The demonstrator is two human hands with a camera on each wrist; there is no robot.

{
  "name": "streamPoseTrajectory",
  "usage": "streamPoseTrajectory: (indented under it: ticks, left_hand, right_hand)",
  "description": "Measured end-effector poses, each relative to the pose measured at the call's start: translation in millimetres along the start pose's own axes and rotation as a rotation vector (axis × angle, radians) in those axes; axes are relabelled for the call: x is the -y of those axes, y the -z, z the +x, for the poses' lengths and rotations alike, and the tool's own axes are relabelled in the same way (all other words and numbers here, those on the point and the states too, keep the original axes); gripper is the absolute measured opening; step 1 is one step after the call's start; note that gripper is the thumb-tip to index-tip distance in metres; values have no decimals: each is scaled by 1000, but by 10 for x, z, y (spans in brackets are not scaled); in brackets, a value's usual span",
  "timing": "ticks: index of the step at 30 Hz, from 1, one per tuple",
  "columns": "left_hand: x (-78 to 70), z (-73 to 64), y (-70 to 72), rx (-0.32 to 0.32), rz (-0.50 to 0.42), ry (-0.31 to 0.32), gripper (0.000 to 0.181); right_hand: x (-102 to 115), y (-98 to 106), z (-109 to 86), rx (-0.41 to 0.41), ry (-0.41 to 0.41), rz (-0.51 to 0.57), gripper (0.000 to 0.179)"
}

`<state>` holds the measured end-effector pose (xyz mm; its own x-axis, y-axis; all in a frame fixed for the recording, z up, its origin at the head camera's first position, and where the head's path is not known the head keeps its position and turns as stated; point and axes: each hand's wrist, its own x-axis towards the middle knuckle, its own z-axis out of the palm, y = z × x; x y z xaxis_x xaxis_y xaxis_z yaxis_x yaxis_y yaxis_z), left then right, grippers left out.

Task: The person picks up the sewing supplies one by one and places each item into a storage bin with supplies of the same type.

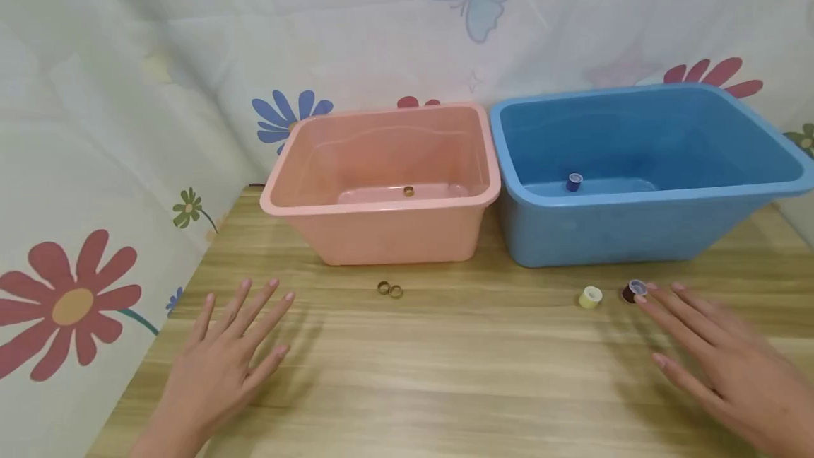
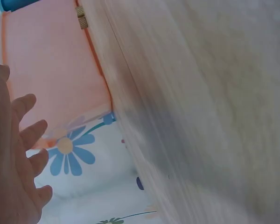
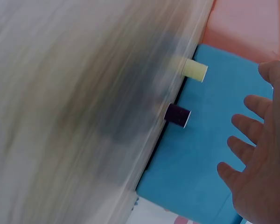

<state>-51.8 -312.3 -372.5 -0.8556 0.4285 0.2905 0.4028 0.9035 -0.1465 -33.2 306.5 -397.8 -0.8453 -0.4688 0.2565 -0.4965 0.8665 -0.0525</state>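
Observation:
My left hand point(image 1: 219, 366) is held over the left part of the table with its fingers straight and spread, holding nothing. Two small brass rings point(image 1: 390, 290) sit side by side in front of the pink bin point(image 1: 381, 235); their outer sides look knurled in the left wrist view. On the other side, my right hand point(image 1: 731, 359) is also spread and holds nothing, its fingertips close to a dark purple thread spool point(image 1: 634, 291). A pale yellow thread spool point(image 1: 590, 297) stands just left of that one. Behind both spools is the blue bin point(image 1: 610, 232).
One brass ring point(image 1: 409, 191) lies inside the pink bin, and a dark blue spool point(image 1: 574, 182) is in the blue bin. The bins stand side by side at the back of the wood-grain table point(image 1: 445, 373), against a flowered cloth point(image 1: 369, 34).

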Motion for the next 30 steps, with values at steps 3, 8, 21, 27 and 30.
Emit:
streamPoseTrajectory:
  ticks: [3,8,21,27,30]
  left_hand:
    - [18,-30,-8,-2,-11,3,65]
    - [54,-38,-13,8,-28,15,66]
    - [170,-75,21,44,-249,125,64]
    - [216,-44,35,20,-376,183,63]
    - [217,-11,59,9,-449,211,62]
  right_hand:
    - [49,-4,18,-3,15,17,81]
    - [119,18,64,-5,24,37,81]
    - [329,52,219,14,37,75,78]
    - [399,41,277,-54,103,138,77]
    - [427,40,311,-59,108,145,76]
